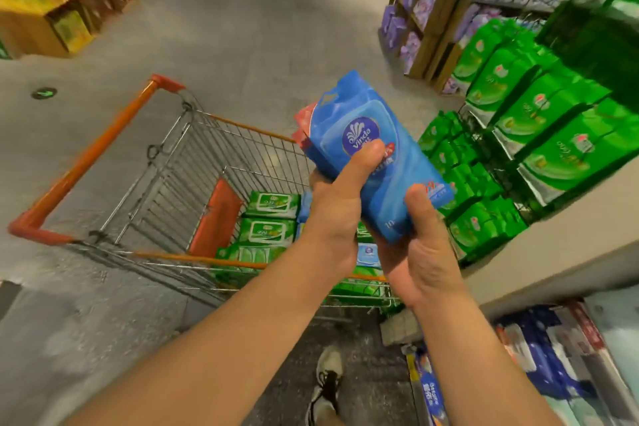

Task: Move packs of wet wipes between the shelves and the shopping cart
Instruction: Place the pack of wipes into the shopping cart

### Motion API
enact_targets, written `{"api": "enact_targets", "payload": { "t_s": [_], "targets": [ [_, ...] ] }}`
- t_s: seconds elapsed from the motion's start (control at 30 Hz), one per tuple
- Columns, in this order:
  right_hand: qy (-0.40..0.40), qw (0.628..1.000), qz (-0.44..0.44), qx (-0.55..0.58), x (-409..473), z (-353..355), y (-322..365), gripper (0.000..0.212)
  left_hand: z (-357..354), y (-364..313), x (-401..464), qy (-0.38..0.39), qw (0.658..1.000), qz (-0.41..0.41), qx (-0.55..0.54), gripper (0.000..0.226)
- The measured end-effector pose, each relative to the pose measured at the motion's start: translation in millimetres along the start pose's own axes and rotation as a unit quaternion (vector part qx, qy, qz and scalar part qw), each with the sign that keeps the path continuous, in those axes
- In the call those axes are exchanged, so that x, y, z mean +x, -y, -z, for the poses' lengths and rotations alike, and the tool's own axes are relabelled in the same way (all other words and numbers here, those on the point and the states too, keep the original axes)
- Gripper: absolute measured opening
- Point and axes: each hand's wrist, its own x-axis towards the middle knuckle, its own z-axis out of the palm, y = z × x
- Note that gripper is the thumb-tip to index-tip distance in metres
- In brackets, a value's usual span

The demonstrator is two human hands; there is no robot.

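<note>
The shopping cart (193,162) stands at my left holding green packs (268,230), with stocked shelves (539,135) at my right. Above the cart, my left hand (337,214) and right hand (420,252) both grip a blue wet wipes pack (363,135), fingers curled round it

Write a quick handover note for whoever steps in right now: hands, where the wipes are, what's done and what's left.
Left hand and right hand both grip one blue pack, held above the shopping cart beside the shelf of green packs.
Done: several green packs and a blue one lie in the cart.
Left: the held pack is not yet placed; which way it is heading cannot be told from this view.
</note>
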Motion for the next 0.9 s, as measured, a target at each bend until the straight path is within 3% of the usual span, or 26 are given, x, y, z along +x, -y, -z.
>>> {"api": "enact_targets", "payload": {
  "t_s": [0.07,0.17,0.33,0.37,0.47,0.57,0.63,0.73,0.9],
  "targets": [
    [-0.002,1.000,0.000,0.000,21,6,-5,0.080,4,4,16,-0.010,1.000,-0.012,0.027,0.093],
    [-0.019,1.000,-0.012,-0.013,55,20,-12,0.034,17,10,48,-0.001,0.997,-0.012,0.070,0.074],
    [-0.037,0.996,-0.064,-0.050,110,73,-20,0.022,57,16,111,-0.031,0.991,0.032,0.127,0.053],
    [-0.036,0.995,-0.077,-0.058,120,86,-21,0.028,66,19,123,-0.046,0.989,0.043,0.135,0.045],
    [-0.033,0.982,-0.133,-0.127,147,125,-28,0.085,91,32,156,-0.061,0.975,0.105,0.186,0.024],
    [-0.071,0.960,-0.201,-0.181,165,164,-50,0.115,116,50,185,-0.044,0.949,0.203,0.235,0.030],
    [-0.087,0.943,-0.246,-0.207,174,186,-69,0.117,133,65,200,-0.048,0.926,0.266,0.264,0.042],
    [-0.089,0.915,-0.310,-0.243,182,214,-103,0.098,150,93,214,-0.068,0.887,0.334,0.312,0.031],
    [-0.107,0.875,-0.385,-0.273,189,247,-163,0.106,189,140,232,-0.114,0.849,0.390,0.337,0.025]
  ]
}}
